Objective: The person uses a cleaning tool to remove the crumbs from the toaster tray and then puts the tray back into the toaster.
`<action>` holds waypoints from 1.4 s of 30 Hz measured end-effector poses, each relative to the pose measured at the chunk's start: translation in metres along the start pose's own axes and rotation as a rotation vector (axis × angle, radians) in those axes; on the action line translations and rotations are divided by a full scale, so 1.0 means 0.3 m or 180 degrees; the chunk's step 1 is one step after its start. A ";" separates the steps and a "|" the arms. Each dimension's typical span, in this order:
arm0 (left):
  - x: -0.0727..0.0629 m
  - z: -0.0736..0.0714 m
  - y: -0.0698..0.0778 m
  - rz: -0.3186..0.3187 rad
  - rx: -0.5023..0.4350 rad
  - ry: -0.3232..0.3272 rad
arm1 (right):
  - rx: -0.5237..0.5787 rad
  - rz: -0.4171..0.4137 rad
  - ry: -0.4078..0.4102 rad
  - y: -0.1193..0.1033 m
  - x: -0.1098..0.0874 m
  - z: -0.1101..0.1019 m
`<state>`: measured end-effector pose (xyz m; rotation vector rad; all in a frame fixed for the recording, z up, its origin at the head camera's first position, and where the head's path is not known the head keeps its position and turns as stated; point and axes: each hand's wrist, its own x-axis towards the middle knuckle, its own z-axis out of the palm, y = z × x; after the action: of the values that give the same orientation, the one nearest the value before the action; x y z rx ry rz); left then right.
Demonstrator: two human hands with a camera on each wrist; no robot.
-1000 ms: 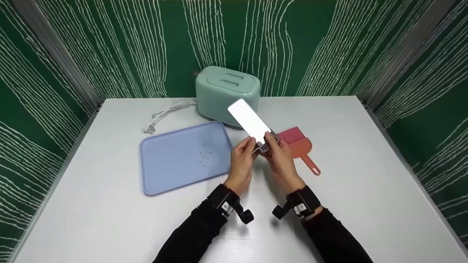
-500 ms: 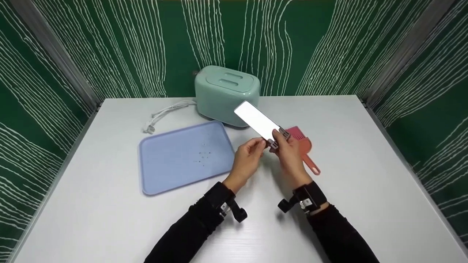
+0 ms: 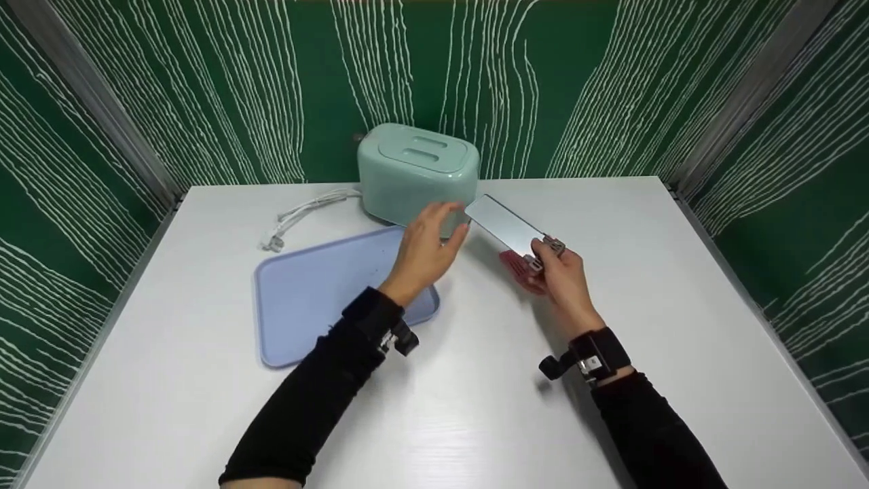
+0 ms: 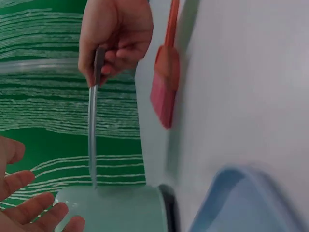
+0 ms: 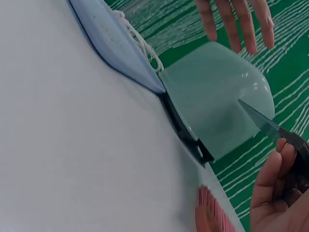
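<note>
My right hand (image 3: 565,278) holds a long flat metal crumb tray (image 3: 506,224) by its grey slotted end, thumb on top. The plate is raised over the table, its far end pointing at the toaster (image 3: 417,180). Edge-on, the crumb tray (image 4: 92,135) looks thin in the left wrist view. My left hand (image 3: 422,252) is near that far end, fingers spread and holding nothing, in front of the mint-green toaster. Beneath the right hand lies a brush (image 4: 165,92) with pink bristles and an orange handle, mostly hidden in the head view.
A light-blue serving tray (image 3: 299,305) lies left of centre, partly covered by my left arm, with dark crumbs (image 5: 107,30) on it. A white cord (image 3: 316,202) with a plug trails left from the toaster. Green walls with white lines surround the white table (image 3: 679,326).
My left hand has let go of the crumb tray's slotted end and moved up and left, its fingers opening. The right hand has carried the crumb tray to the right, over the brush.
</note>
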<state>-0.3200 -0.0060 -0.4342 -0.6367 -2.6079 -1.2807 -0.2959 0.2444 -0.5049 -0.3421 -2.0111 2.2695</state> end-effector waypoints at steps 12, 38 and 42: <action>0.170 -0.044 -0.030 0.0281 0.0900 0.0385 | 0.0010 0.0494 -0.0254 -0.003 0.079 -0.052; 0.262 0.041 -0.049 0.0132 0.1546 0.0459 | -0.0153 0.0913 -0.0489 0.003 0.177 -0.082; 0.264 0.046 -0.052 0.0117 0.1569 0.0512 | -0.0220 0.0978 -0.0564 -0.010 0.190 -0.080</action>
<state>-0.3972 0.0204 -0.4279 -0.4660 -2.6093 -0.6038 -0.3460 0.2801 -0.5105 -0.5044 -2.2665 2.4898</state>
